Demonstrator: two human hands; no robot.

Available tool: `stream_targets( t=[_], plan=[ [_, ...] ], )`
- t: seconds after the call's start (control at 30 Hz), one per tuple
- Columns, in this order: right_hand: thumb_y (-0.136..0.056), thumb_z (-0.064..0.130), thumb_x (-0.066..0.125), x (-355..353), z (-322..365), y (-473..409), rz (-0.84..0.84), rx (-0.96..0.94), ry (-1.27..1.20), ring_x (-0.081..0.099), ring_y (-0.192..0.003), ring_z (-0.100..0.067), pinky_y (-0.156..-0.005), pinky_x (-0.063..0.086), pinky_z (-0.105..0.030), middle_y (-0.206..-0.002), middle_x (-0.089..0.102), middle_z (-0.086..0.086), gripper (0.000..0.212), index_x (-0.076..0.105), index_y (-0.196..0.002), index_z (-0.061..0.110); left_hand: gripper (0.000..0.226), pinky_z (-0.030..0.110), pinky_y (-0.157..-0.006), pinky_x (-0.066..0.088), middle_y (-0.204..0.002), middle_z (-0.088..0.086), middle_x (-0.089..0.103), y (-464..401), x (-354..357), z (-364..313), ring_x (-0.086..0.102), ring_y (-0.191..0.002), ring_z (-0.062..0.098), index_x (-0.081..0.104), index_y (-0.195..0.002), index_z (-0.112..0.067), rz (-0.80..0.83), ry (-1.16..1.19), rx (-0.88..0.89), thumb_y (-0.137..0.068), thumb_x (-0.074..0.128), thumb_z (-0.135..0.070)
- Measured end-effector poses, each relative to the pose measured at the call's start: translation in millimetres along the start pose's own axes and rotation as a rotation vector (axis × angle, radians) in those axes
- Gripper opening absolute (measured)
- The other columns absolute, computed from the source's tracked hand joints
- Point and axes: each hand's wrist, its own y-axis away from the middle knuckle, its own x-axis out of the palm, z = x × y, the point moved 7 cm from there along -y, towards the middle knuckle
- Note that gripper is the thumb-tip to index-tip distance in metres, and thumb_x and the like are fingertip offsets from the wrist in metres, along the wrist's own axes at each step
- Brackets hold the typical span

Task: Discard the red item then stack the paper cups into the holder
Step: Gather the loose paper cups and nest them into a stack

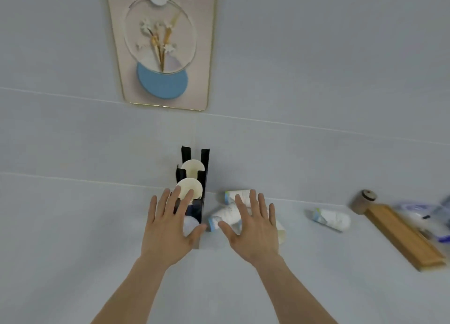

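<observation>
A black cup holder [204, 177] stands on the white surface against the wall, with paper cups [191, 187] stacked in its two slots, their open rims facing me. My left hand [168, 228] hovers flat with fingers spread in front of the holder and holds nothing. My right hand [253, 228] is spread above two white paper cups [227, 214] lying on their sides beside the holder, partly hiding them. A third cup [238, 194] lies behind them. Another cup [332, 219] lies alone further right. No red item is visible.
A wooden tray [404, 238] lies at the right edge, with a small brown roll [362, 200] behind it and blurred plastic packaging [428, 216] on it. A framed floral picture [162, 46] hangs on the wall above the holder.
</observation>
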Motion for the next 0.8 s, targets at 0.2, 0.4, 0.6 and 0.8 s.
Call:
stream_targets(
  t=[0.2, 0.4, 0.6, 0.8],
  plan=[
    [-0.089, 0.078, 0.029, 11.3, -117.7, -29.6, 0.036, 0.136, 0.003, 0.004, -0.159, -0.031, -0.128, 0.005, -0.052, -0.172, 0.009, -0.010, 0.085, 0.023, -0.161, 0.031, 0.082, 0.049, -0.122, 0.016, -0.158, 0.003, 0.038, -53.8, 72.8, -95.5, 0.030, -0.148, 0.029, 0.034, -0.153, -0.027, 0.062, 0.068, 0.100, -0.085, 0.044, -0.073],
    [-0.093, 0.054, 0.045, 42.4, -201.9, -34.9, 0.155, 0.213, -0.029, 0.010, -0.158, -0.033, -0.129, 0.010, -0.051, -0.171, 0.013, -0.013, 0.076, 0.023, -0.161, 0.027, 0.085, 0.049, -0.122, 0.016, -0.161, 0.001, 0.031, -64.2, 154.8, -143.9, 0.025, -0.150, 0.029, 0.029, -0.155, -0.030, 0.225, 0.069, 0.092, -0.083, 0.044, -0.074],
    [-0.099, 0.031, 0.056, 88.4, -237.6, -36.7, 0.334, 0.222, -0.074, 0.011, -0.158, -0.029, -0.128, 0.014, -0.043, -0.172, 0.007, -0.010, 0.075, 0.015, -0.162, 0.030, 0.088, 0.041, -0.119, 0.026, -0.162, -0.002, 0.027, -51.0, 214.8, -158.9, 0.029, -0.148, 0.024, 0.020, -0.156, -0.036, 0.412, 0.076, -0.047, -0.081, 0.056, -0.065],
    [-0.097, 0.023, 0.059, 120.1, -242.2, -48.0, 0.441, 0.216, -0.126, 0.037, -0.145, -0.029, -0.111, 0.043, -0.039, -0.167, 0.023, -0.007, 0.065, 0.032, -0.154, 0.036, 0.068, 0.032, -0.098, 0.046, -0.147, -0.005, 0.037, -35.8, 251.8, -164.6, 0.052, -0.124, 0.018, 0.022, -0.152, -0.039, 0.657, 0.099, -0.196, -0.093, 0.055, -0.042]
  ],
)
